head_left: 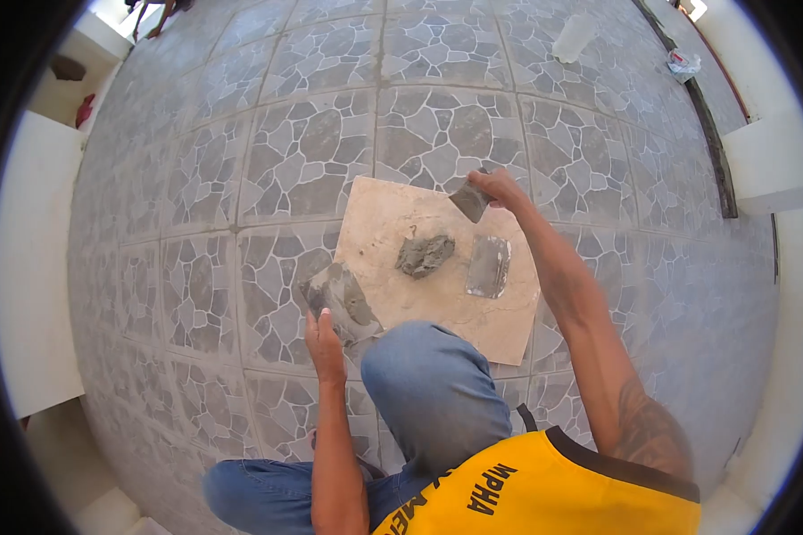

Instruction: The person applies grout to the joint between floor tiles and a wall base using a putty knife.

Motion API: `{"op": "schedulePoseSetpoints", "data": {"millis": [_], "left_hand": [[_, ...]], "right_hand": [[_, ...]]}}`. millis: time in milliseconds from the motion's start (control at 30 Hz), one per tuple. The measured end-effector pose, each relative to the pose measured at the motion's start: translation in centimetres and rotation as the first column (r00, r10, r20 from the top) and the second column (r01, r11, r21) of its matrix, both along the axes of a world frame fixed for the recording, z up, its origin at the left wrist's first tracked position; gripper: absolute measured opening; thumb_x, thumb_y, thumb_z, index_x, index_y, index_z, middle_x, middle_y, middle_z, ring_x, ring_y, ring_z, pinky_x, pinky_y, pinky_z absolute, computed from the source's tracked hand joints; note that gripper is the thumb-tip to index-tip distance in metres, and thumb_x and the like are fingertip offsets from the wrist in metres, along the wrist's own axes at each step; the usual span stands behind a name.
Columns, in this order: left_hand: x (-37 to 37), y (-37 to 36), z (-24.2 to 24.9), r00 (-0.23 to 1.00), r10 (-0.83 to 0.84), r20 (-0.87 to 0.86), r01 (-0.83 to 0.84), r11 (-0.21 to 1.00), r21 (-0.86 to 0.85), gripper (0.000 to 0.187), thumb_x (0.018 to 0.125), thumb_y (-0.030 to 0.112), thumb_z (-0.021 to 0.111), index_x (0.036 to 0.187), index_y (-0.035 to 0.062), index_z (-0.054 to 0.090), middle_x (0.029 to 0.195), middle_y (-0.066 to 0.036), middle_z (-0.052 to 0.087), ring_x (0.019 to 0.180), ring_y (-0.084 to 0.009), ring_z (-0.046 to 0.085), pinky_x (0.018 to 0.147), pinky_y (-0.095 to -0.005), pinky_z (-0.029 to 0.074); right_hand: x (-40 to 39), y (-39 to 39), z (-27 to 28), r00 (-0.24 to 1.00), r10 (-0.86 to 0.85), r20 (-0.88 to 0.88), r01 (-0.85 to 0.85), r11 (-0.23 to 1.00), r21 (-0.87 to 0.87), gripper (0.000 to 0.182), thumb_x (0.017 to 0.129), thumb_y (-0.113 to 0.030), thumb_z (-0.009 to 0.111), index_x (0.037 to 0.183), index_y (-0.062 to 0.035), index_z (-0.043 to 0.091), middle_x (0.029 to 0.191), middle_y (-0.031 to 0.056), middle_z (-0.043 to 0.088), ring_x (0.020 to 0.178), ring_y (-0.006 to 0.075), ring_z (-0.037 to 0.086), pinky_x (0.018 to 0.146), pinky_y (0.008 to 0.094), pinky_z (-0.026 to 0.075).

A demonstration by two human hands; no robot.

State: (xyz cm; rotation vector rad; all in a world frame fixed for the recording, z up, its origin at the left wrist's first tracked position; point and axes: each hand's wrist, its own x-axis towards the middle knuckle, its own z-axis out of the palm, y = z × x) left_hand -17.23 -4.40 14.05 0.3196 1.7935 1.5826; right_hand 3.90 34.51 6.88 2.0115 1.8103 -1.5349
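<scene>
My left hand (325, 343) grips the lower left edge of a flat, mortar-smeared plate (337, 299), thumb on top. A lump of wet grey mortar lies on that plate, which is tilted beside the left edge of a beige board (393, 201). Closed around a scraper (470, 201) with a wide blade, my right hand (501, 187) is above the board's upper right corner. In the middle of the board sits a mound of grey mortar (425, 256). Right of the mound lies a rectangular grey plate (488, 266) with pale, crusted edges.
Grey stone-patterned floor tiles (312, 134) surround the board. A translucent plastic container (575, 39) stands far ahead, and a dark beam (709, 143) lies along the right. White panels (36, 267) line the left side. Another person's hand (154, 32) shows at the upper left.
</scene>
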Motion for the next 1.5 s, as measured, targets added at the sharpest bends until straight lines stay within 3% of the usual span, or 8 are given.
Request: {"op": "schedulePoseSetpoints", "data": {"millis": [167, 300, 500, 733, 900, 1033, 1300, 1500], "left_hand": [[-6.2, 1.6, 4.7, 0.997, 0.081, -0.010, -0.078, 0.981, 0.180, 0.043, 0.099, 0.022, 0.051, 0.134, -0.0031, 0.047, 0.123, -0.010, 0.058, 0.107, -0.0172, 0.055, 0.092, -0.0278, 0.043], [-10.9, 3.6, 10.0, 0.968, 0.073, -0.239, -0.049, 0.993, 0.107, 0.046, 0.098, 0.023, 0.056, 0.134, -0.0033, 0.046, 0.123, -0.009, 0.058, 0.107, -0.0141, 0.054, 0.092, -0.0273, 0.043], [-12.6, 7.2, 13.8, 0.927, -0.025, -0.374, 0.082, 0.987, 0.136, 0.036, 0.096, 0.017, 0.060, 0.127, -0.0005, 0.054, 0.106, -0.003, 0.064, 0.090, -0.0086, 0.056, 0.080, -0.0241, 0.045], [-11.1, 10.1, 8.7, 0.825, -0.287, -0.487, 0.271, 0.957, -0.105, 0.024, 0.093, 0.012, 0.061, 0.114, 0.0021, 0.061, 0.087, -0.002, 0.063, 0.075, -0.0091, 0.054, 0.071, -0.0259, 0.044], [-7.7, 11.6, 2.4, 0.510, -0.489, -0.708, 0.467, 0.848, -0.250, 0.026, 0.090, 0.012, 0.059, 0.116, 0.0073, 0.062, 0.098, -0.014, 0.066, 0.086, -0.0265, 0.063, 0.080, -0.0362, 0.050], [-4.9, 10.4, -1.3, 0.342, -0.586, -0.735, 0.574, 0.749, -0.330, 0.029, 0.089, 0.008, 0.057, 0.116, 0.0161, 0.064, 0.094, -0.009, 0.063, 0.091, -0.0294, 0.062, 0.080, -0.0406, 0.051], [-1.4, 9.2, -5.7, -0.029, -0.512, -0.859, 0.613, 0.669, -0.420, 0.038, 0.086, 0.009, 0.056, 0.121, 0.0230, 0.063, 0.102, -0.001, 0.062, 0.096, -0.0200, 0.060, 0.082, -0.0353, 0.048], [2.0, 8.3, -8.1, -0.243, -0.414, -0.878, 0.589, 0.656, -0.472, 0.036, 0.087, 0.019, 0.054, 0.122, 0.0269, 0.063, 0.110, 0.001, 0.059, 0.100, -0.0160, 0.054, 0.087, -0.0359, 0.042]], "right_hand": [[7.8, -0.3, 2.7, 0.545, -0.653, -0.526, 0.330, 0.744, -0.582, 0.057, 0.085, -0.054, 0.062, 0.104, -0.0003, 0.058, 0.087, 0.0121, 0.062, 0.067, 0.0238, 0.058, 0.055, 0.0326, 0.049], [7.9, -3.9, 8.2, 0.133, -0.682, -0.719, 0.113, 0.731, -0.673, 0.056, 0.094, -0.055, 0.051, 0.108, -0.0010, 0.057, 0.088, 0.0135, 0.061, 0.075, 0.0240, 0.061, 0.054, 0.0290, 0.049], [5.7, -7.2, 7.5, -0.125, -0.697, -0.706, -0.172, 0.716, -0.677, 0.047, 0.096, -0.049, 0.052, 0.116, -0.0067, 0.056, 0.099, 0.0106, 0.065, 0.072, 0.0160, 0.059, 0.043, 0.0190, 0.039], [-3.6, -11.5, 21.2, -0.175, -0.424, -0.889, -0.049, 0.905, -0.422, 0.030, 0.099, -0.031, 0.057, 0.114, -0.0055, 0.057, 0.099, 0.0105, 0.067, 0.076, 0.0179, 0.063, 0.057, 0.0273, 0.046], [-8.7, -16.5, 27.9, 0.073, -0.157, -0.985, 0.117, 0.982, -0.148, 0.024, 0.094, -0.016, 0.063, 0.114, -0.0026, 0.059, 0.099, 0.0090, 0.067, 0.084, 0.0198, 0.065, 0.068, 0.0345, 0.050], [-9.7, -20.5, 26.0, 0.187, -0.202, -0.961, 0.381, 0.917, -0.118, 0.024, 0.092, -0.011, 0.066, 0.113, -0.0018, 0.061, 0.101, 0.0079, 0.067, 0.087, 0.0185, 0.064, 0.072, 0.0348, 0.050], [-7.1, -20.4, 25.0, 0.542, 0.047, -0.839, 0.405, 0.860, 0.310, 0.029, 0.088, -0.013, 0.072, 0.113, -0.0009, 0.063, 0.097, 0.0039, 0.068, 0.084, 0.0112, 0.062, 0.072, 0.0276, 0.050], [-7.9, -20.6, 25.1, 0.545, 0.060, -0.836, 0.388, 0.867, 0.314, 0.032, 0.087, -0.012, 0.074, 0.115, -0.0009, 0.063, 0.097, 0.0033, 0.068, 0.084, 0.0095, 0.062, 0.072, 0.0260, 0.051]]}}
